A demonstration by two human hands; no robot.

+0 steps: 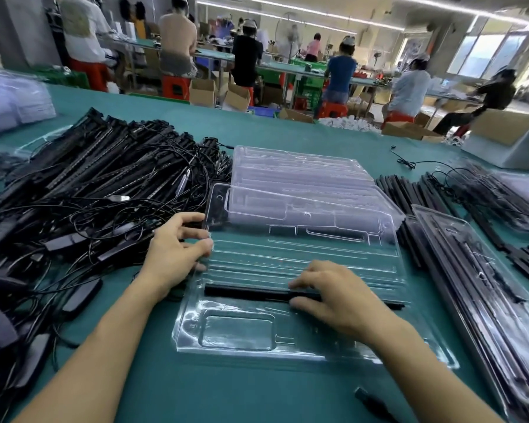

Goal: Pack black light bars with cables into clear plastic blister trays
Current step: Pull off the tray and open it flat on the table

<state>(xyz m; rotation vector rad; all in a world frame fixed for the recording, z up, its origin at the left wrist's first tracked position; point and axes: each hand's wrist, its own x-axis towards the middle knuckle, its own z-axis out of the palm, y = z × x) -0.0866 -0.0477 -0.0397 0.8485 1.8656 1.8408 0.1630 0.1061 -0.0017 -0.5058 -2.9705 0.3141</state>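
Now the right grip (342, 297) pinches a black bar (245, 293) in the clear tray (235, 332), and the left grip (171, 254) holds its edge.

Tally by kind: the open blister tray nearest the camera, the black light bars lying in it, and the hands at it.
Blister tray: 1
Black light bar: 1
Hands: 2, left hand, right hand
Total: 4

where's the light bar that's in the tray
Head view, low centre: the black light bar lies in a slot of the clear blister tray, its right part under the right hand, with the left hand at the tray's left edge.
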